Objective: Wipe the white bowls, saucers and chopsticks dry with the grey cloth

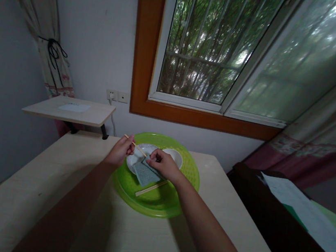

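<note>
My left hand (120,151) is closed around one end of a thin wooden chopstick (139,149), which slants down to the right. At its other end, my right hand (164,163) pinches a grey-green cloth (146,174) around or against the stick; the fingers hide the exact contact. The cloth hangs over a white patterned plate (130,159). Behind my right hand is a white bowl (177,157), partly covered by it. More chopsticks (150,188) lie below the cloth. All of these are in a round bright-green plastic basket (153,213).
The basket stands on a pale wooden table (140,242) against the wall. A small raised shelf (95,117) with a paper label is at the back left, near a wall socket (112,94) with a plugged-in cord. Papers (299,209) lie on dark furniture to the right.
</note>
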Motion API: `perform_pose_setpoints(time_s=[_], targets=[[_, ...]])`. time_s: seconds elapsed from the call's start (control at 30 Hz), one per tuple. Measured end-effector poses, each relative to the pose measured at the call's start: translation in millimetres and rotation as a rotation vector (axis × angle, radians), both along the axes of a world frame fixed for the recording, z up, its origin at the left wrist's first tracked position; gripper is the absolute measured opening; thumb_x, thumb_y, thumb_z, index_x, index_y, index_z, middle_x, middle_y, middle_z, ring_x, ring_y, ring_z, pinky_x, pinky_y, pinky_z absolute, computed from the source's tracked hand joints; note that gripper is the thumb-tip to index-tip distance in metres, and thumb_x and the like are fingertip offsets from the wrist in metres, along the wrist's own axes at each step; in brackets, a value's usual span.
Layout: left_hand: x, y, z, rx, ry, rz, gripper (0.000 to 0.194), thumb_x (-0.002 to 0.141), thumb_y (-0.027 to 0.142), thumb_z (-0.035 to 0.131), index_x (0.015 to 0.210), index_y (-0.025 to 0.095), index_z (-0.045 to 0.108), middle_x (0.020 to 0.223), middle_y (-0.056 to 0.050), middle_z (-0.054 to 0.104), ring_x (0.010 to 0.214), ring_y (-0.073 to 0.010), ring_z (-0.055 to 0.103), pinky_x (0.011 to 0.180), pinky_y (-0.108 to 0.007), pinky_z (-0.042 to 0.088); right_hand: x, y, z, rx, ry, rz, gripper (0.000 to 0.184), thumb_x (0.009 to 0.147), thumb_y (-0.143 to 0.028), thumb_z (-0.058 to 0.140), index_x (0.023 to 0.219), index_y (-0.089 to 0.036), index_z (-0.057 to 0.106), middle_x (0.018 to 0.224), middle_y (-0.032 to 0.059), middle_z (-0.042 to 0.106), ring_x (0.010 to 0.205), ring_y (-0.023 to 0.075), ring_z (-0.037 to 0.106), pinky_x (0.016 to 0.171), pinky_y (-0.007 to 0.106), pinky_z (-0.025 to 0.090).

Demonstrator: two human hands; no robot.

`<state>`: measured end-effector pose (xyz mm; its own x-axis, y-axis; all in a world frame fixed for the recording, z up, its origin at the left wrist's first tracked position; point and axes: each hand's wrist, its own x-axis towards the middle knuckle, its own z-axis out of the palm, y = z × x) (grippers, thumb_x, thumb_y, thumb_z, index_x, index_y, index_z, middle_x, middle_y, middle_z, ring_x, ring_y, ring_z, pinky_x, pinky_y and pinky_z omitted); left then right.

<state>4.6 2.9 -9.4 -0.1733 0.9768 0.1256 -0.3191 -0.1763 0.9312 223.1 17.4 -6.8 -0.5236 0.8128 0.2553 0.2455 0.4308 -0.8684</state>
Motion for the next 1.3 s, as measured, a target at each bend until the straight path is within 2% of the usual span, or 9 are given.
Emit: perform_pose_setpoints(time_s=[0.13,0.23,0.33,0.5,0.57,0.63,0.9,1.1,1.3], targets=[[8,-3,1.3,0.016,0.206,-0.243,0.045,0.08,0.058,0.072,0.081,0.016,0.057,0.06,0.001,0.06,0.043,-0.0062,0.041,0.044,-0.021,0.03,0,1,-2.9,-0.002,0.012,0.023,0.029,0.078,-0.044,0.075,0.085,-0.021,0.059,0.075,-0.0025,0.059,0.068,0.0145,0.052,0.062,0.026,0.041],[11,-5,2.9,0.029,0.283,-0.328,0.044,0.08,0.058,0.072,0.079,0.016,0.057,0.061,0.001,0.059,0.044,-0.0061,0.041,0.045,-0.022,0.031,0,1,-3.6,0.011,0.01,0.025,0.029,0.078,-0.044,0.075,0.085,-0.021,0.059,0.075,-0.0026,0.059,0.068,0.0143,0.052,0.062,0.026,0.041],[9,-5,3.9,0.03,0.214,-0.278,0.047,0.077,0.06,0.074,0.084,0.015,0.06,0.061,0.002,0.057,0.044,-0.0061,0.041,0.045,-0.022,0.031,-1,0,-2.7,-0.005,0.021,0.028,0.028,0.079,-0.044,0.075,0.086,-0.021,0.059,0.073,-0.0032,0.057,0.066,0.0137,0.051,0.061,0.025,0.039],[1,-2,3.8,0.009,-0.033,0.041,0.05,0.072,0.061,0.078,0.079,0.017,0.056,0.057,0.006,0.049,0.046,-0.0055,0.041,0.046,-0.019,0.032,0,-1,-0.1,-0.015,0.016,0.015,0.028,0.079,-0.044,0.075,0.086,-0.021,0.06,0.073,-0.0033,0.057,0.067,0.0136,0.051,0.06,0.025,0.039],[0,-1,2.7,0.002,-0.045,0.081,0.049,0.073,0.061,0.078,0.079,0.017,0.056,0.056,0.006,0.049,0.046,-0.0058,0.041,0.046,-0.019,0.032,0,-1,0.0,-0.011,-0.001,0.007,0.028,0.078,-0.043,0.075,0.085,-0.021,0.06,0.074,-0.0028,0.059,0.067,0.0139,0.052,0.061,0.025,0.04],[0,-1,1.4,-0.005,-0.007,0.026,0.049,0.075,0.061,0.076,0.079,0.017,0.058,0.056,0.005,0.05,0.046,-0.0066,0.043,0.046,-0.019,0.032,1,-1,-0.7,-0.002,-0.014,0.003,0.027,0.078,-0.042,0.076,0.084,-0.021,0.06,0.075,-0.0024,0.06,0.069,0.0143,0.054,0.063,0.026,0.041],[12,-7,5.9,0.038,0.296,-0.346,0.046,0.079,0.06,0.072,0.082,0.015,0.062,0.062,0.0,0.06,0.045,-0.0073,0.042,0.047,-0.023,0.034,-2,0,-4.2,0.005,0.016,0.021,0.024,0.078,-0.039,0.074,0.083,-0.021,0.06,0.075,-0.0024,0.062,0.068,0.0145,0.055,0.064,0.026,0.043],[13,-7,8.3,0.084,0.334,-0.285,0.047,0.08,0.062,0.069,0.086,0.016,0.06,0.068,0.0,0.061,0.045,-0.0077,0.043,0.047,-0.024,0.038,-1,1,0.6,0.079,-0.019,-0.088,0.024,0.077,-0.041,0.075,0.081,-0.021,0.062,0.071,-0.0027,0.059,0.066,0.0145,0.051,0.063,0.027,0.039],[10,-7,8.0,0.103,0.343,-0.138,0.04,0.083,0.057,0.067,0.077,0.019,0.056,0.063,0.002,0.056,0.047,-0.0089,0.045,0.046,-0.023,0.035,0,7,4.6,0.01,0.191,-0.231,0.035,0.076,-0.053,0.075,0.079,-0.022,0.057,0.067,-0.0031,0.055,0.061,0.0146,0.049,0.058,0.027,0.039]])
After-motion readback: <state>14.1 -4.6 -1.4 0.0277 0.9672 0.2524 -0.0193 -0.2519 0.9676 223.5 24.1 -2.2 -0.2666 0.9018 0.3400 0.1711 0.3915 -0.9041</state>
